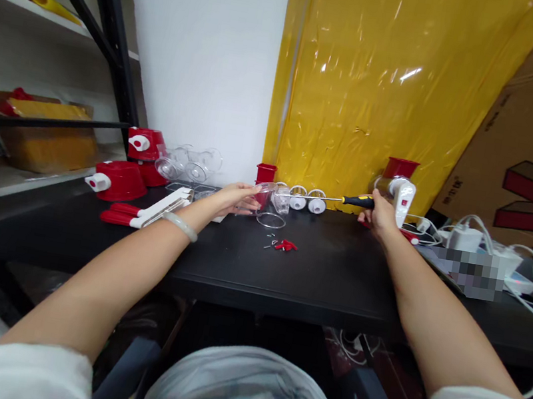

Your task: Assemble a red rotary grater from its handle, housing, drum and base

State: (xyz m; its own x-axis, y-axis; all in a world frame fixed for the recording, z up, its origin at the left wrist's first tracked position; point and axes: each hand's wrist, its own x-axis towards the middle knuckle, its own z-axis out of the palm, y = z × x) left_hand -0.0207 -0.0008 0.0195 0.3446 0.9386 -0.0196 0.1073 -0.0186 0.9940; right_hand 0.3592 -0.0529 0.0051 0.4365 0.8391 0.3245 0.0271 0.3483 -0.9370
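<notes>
My left hand reaches across the black table and its fingers close on a clear plastic part beside a small red cup. My right hand grips the black and yellow handle of a screwdriver, whose shaft points left toward two white round parts. A clear ring lies on the table just in front of my left hand. Small screws and red bits lie between my arms.
Red and white appliance parts and clear bowls sit at the left by a metal shelf. A red-topped white unit stands behind my right hand. Chargers and white cables crowd the right. Yellow sheeting hangs behind.
</notes>
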